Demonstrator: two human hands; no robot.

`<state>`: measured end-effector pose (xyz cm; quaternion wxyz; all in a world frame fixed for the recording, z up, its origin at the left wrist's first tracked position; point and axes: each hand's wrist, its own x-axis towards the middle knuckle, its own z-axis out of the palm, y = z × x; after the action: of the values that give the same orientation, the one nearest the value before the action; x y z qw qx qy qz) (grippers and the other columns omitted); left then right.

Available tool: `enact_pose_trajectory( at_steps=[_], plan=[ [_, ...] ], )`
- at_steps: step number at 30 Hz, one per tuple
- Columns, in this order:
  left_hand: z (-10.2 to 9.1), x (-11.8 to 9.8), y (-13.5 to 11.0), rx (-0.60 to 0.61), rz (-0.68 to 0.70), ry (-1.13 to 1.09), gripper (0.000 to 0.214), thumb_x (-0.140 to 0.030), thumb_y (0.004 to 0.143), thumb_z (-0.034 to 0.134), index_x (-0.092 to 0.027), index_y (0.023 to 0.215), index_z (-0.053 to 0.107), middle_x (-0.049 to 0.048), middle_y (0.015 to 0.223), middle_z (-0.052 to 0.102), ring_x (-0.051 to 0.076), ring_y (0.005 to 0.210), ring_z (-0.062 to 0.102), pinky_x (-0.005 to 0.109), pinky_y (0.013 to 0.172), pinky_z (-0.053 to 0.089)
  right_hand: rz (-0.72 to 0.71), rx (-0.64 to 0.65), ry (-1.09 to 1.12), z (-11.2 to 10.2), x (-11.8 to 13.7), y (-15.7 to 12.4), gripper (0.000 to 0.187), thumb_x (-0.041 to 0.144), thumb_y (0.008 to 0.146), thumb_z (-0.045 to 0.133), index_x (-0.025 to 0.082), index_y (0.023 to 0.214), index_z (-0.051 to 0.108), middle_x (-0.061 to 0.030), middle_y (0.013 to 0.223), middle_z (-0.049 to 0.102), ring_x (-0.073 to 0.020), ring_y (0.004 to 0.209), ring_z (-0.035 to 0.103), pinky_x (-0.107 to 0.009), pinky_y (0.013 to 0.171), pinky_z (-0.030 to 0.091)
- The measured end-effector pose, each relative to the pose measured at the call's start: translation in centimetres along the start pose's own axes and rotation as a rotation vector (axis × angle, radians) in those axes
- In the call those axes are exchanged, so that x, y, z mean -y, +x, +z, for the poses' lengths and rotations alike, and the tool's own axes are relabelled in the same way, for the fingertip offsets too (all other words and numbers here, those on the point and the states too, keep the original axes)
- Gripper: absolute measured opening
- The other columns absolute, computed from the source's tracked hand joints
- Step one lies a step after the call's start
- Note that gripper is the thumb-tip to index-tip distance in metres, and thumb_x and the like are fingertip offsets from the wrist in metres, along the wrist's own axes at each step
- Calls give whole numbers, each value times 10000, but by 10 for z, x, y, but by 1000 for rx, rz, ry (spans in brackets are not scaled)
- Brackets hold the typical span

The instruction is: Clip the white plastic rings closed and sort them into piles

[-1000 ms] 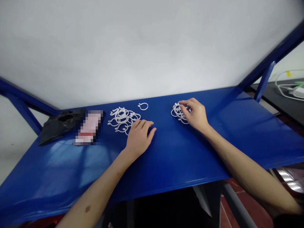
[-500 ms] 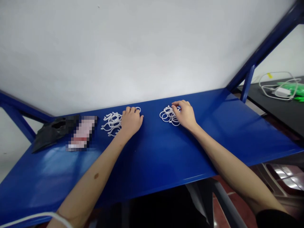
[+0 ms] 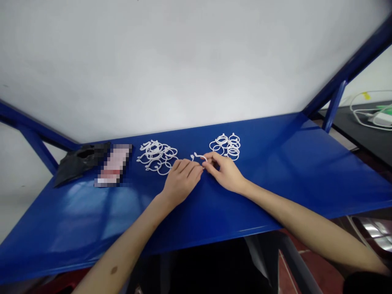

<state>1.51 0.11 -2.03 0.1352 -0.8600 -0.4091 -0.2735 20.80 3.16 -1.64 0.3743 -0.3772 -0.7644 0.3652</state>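
Note:
Between my hands, just above the blue table, is an open white shower curtain ring (image 3: 201,155) with small ball ends. My right hand (image 3: 226,171) pinches its right side between thumb and fingers. My left hand (image 3: 183,178) is closed on its lower left part, and the fingers hide much of that side. Left of my left hand lies a loose pile of white rings (image 3: 155,152), partly covered by the hand. Just beyond my right hand sits a second group of white rings (image 3: 225,141).
On the left of the blue table (image 3: 214,220) lie a black plastic bag (image 3: 73,165) and a blurred pink package (image 3: 114,165). A white wall rises behind the back edge. Blue frame bars (image 3: 335,106) stand at both ends. A white cable (image 3: 361,116) rests on a dark surface at right.
My left hand has come right from the left pile, and my right hand has come left from the right group. They now meet at one ring. The view has shifted slightly.

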Motion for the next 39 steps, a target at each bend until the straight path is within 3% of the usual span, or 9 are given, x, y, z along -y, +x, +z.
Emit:
enact_pose_trajectory(
  at_steps=[3, 7, 10, 14, 18, 23, 28, 33, 39],
  plan=[
    [1, -5, -7, -56, -49, -101, 87, -192, 963, 556, -215, 961, 640, 45, 968, 704, 194, 899, 621, 351, 839, 469, 13, -12, 58, 4, -1, -3, 258, 281, 990, 512, 193, 1231, 536, 38, 743, 614, -123, 654, 618, -271, 659, 517],
    [-4, -8, -6, -199, -433, -331, 102, -267, 950, 590, -196, 1021, 608, 58, 990, 672, 162, 849, 631, 308, 769, 515, -29, -63, 117, 0, 0, -3, 286, 287, 1005, 495, 218, 1280, 539, 39, 752, 601, -113, 650, 634, -253, 635, 524],
    [-9, -10, -5, -91, -673, -570, 194, -370, 978, 549, -207, 1050, 625, 21, 928, 708, 136, 749, 638, 279, 703, 511, -71, -47, 60, -1, 1, -4, 262, 295, 1008, 514, 221, 1246, 592, 24, 780, 639, -111, 660, 651, -244, 637, 531],
    [-10, -13, -6, 55, -779, -773, 297, -438, 1010, 475, -219, 1019, 675, 2, 885, 739, 126, 708, 641, 259, 670, 493, -165, 0, -53, -1, 2, -6, 190, 271, 1008, 542, 193, 1140, 655, -15, 893, 731, -119, 736, 692, -238, 679, 547],
    [-9, -16, -9, 33, -756, -715, 231, -366, 995, 513, -222, 964, 691, 1, 876, 744, 137, 740, 658, 265, 712, 499, -308, 21, -176, -1, 3, -8, 184, 229, 1021, 517, 170, 1122, 658, -70, 1026, 743, -152, 885, 714, -266, 761, 571],
    [-8, -21, -12, 9, -650, -584, 249, -198, 982, 477, -202, 786, 631, -5, 769, 702, 134, 696, 638, 264, 695, 486, -406, 60, -325, 0, 4, -13, 216, 205, 1033, 475, 131, 1137, 649, -88, 927, 725, -161, 797, 687, -280, 701, 566],
    [-4, -19, -14, 12, -527, -470, 247, -165, 991, 442, -194, 786, 575, 3, 764, 660, 147, 718, 626, 271, 683, 482, -456, 87, -419, 0, 1, -14, 246, 209, 1045, 441, 130, 1162, 642, -73, 856, 705, -159, 757, 663, -276, 661, 552],
    [-5, -4, -7, 20, -336, -199, 170, -268, 1002, 493, -171, 979, 631, 50, 894, 704, 215, 871, 625, 362, 838, 492, -396, 22, -495, -11, -4, 0, 257, 255, 1039, 454, 161, 1121, 679, -101, 1011, 705, -190, 904, 683, -323, 772, 580],
    [-15, 17, -9, 181, -456, 276, 253, -353, 942, 581, -146, 1043, 684, 132, 1026, 677, 342, 999, 583, 458, 837, 447, -152, -240, -733, -42, -23, 19, 274, 285, 1023, 476, 174, 1090, 718, -111, 1004, 687, -236, 921, 655, -365, 744, 554]
  ],
)
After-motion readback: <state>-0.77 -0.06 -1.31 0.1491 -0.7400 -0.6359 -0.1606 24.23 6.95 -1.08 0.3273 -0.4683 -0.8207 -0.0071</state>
